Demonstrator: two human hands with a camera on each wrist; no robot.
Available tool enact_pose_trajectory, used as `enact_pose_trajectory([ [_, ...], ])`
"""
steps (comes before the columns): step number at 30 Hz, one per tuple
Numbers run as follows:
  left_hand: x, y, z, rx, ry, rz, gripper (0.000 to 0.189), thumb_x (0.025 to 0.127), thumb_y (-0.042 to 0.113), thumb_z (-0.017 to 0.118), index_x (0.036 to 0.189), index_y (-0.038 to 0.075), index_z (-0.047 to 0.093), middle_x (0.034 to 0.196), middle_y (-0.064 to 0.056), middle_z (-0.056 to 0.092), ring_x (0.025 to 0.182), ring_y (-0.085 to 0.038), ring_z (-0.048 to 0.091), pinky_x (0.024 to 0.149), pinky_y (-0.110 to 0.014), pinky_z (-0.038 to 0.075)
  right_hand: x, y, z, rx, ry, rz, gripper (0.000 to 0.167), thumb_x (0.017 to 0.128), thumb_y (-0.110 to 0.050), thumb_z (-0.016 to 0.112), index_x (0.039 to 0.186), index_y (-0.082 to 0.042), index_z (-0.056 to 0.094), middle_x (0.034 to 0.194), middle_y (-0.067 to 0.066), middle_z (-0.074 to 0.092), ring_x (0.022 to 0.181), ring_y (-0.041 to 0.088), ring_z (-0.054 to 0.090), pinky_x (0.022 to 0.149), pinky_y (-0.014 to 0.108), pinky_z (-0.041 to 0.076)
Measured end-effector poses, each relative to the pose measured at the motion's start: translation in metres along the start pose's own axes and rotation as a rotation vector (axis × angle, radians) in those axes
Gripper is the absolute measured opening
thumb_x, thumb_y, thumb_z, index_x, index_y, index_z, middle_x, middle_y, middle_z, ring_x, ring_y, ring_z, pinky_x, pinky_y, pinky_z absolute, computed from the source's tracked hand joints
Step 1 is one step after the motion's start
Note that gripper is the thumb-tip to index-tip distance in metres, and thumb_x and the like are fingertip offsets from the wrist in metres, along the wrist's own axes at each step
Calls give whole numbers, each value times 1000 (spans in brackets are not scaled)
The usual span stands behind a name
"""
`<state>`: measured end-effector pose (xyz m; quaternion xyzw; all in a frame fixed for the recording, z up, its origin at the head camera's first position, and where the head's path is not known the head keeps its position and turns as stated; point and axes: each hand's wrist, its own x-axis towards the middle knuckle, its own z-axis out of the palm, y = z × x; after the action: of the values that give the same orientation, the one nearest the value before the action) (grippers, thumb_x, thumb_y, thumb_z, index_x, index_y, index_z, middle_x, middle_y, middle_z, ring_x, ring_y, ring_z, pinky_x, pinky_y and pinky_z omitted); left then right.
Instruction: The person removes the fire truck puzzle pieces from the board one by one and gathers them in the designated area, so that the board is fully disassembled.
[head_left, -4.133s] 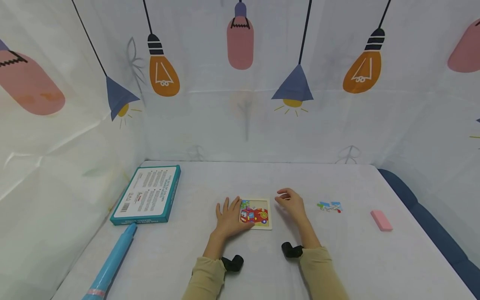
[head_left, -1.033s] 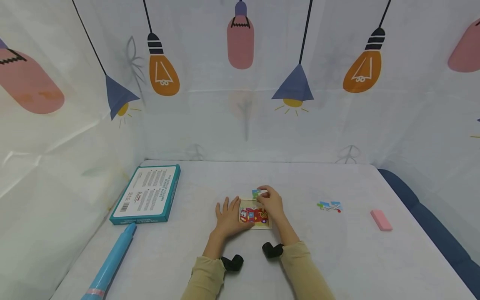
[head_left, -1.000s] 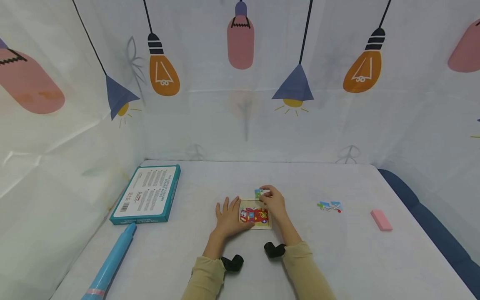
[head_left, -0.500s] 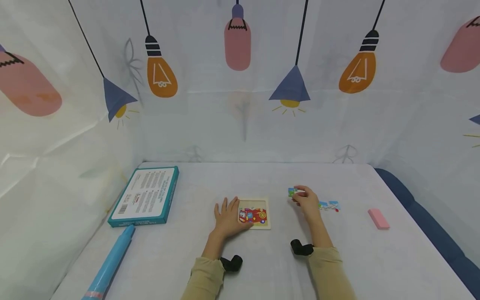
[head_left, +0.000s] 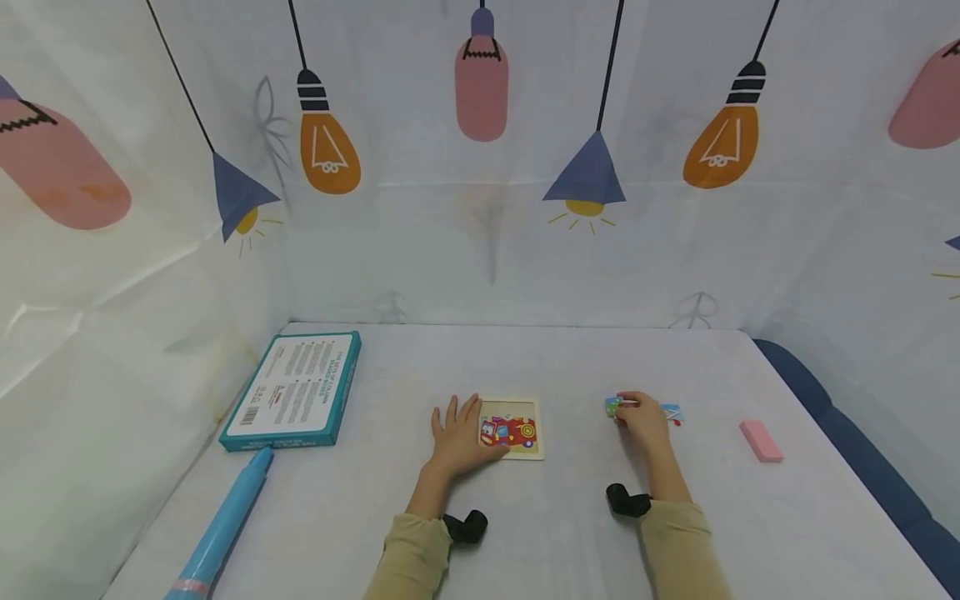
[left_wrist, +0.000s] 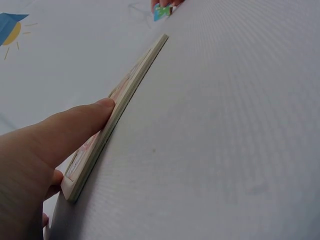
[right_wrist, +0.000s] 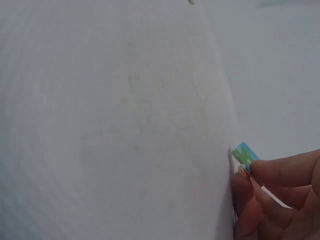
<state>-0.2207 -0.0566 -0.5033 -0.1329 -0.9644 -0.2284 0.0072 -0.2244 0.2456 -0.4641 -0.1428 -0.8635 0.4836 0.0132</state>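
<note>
A small wooden jigsaw board point(head_left: 517, 407) showing a red fire engine lies mid-table, its upper strip bare wood. My left hand point(head_left: 457, 437) rests spread along its left side, and its thumb point(left_wrist: 75, 125) presses straight on the near edge. Off to the right, my right hand point(head_left: 647, 421) pinches a blue and green puzzle piece point(right_wrist: 245, 152) between thumb and fingers. It hovers by or over the small pile of loose pieces point(head_left: 672, 411), mostly hidden behind the hand. I cannot tell whether the pinched piece touches the table.
A teal and white box point(head_left: 294, 390) lies at the back left, a light blue tube point(head_left: 225, 525) in front of it. To the right of the loose pieces is a pink block point(head_left: 761, 441). A dark blue chair point(head_left: 847, 433) stands past the table's right edge.
My right hand, earlier empty, took the blue and green piece at the board's top edge and has carried it right to the loose pieces. My left hand has stayed on the board.
</note>
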Motion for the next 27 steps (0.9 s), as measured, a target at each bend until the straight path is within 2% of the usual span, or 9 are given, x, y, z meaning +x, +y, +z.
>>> enact_pose_trajectory([
  [5, 0, 0, -1, 3, -3, -6, 96, 70, 60, 67, 142, 7, 34, 148, -7, 32, 137, -37, 16, 105, -61, 3, 1, 3, -9, -90, 11, -22, 41, 78, 0, 51, 117, 14, 53, 103, 27, 59, 67, 8, 58, 58, 18, 43],
  [9, 1, 0, -1, -1, -8, -7, 96, 70, 60, 67, 142, 7, 34, 148, -7, 31, 138, -37, 16, 105, -61, 3, 2, 4, -13, -127, 20, 3, 41, 79, 0, 50, 117, 14, 53, 103, 26, 60, 72, 15, 61, 58, 19, 45],
  [13, 0, 0, 0, 4, -8, -6, 96, 70, 60, 67, 142, 7, 34, 148, -7, 32, 137, -37, 16, 105, -61, 3, 2, 3, -14, -212, 38, 14, 41, 79, -3, 49, 117, 11, 54, 101, 23, 62, 81, 26, 61, 63, 27, 44],
  [18, 1, 0, 0, 4, -4, -4, 95, 69, 60, 67, 141, 7, 35, 148, -7, 32, 137, -38, 16, 105, -61, 4, 4, 2, -12, -290, 60, 32, 44, 78, -6, 47, 119, 6, 56, 95, 19, 65, 85, 30, 58, 69, 39, 41],
  [22, 1, 1, -1, 12, -9, -9, 95, 70, 60, 66, 142, 7, 34, 148, -6, 31, 138, -37, 16, 105, -61, 3, 4, 0, -11, -318, 48, 51, 44, 80, -9, 49, 121, 4, 56, 108, 23, 62, 94, 37, 57, 72, 47, 43],
  [27, 0, 2, -3, 6, -18, -8, 95, 70, 59, 67, 142, 7, 33, 148, -7, 31, 138, -37, 15, 105, -61, 3, 3, 0, -10, -342, 28, 61, 46, 80, -13, 55, 123, 2, 53, 122, 27, 53, 106, 43, 52, 70, 48, 45],
])
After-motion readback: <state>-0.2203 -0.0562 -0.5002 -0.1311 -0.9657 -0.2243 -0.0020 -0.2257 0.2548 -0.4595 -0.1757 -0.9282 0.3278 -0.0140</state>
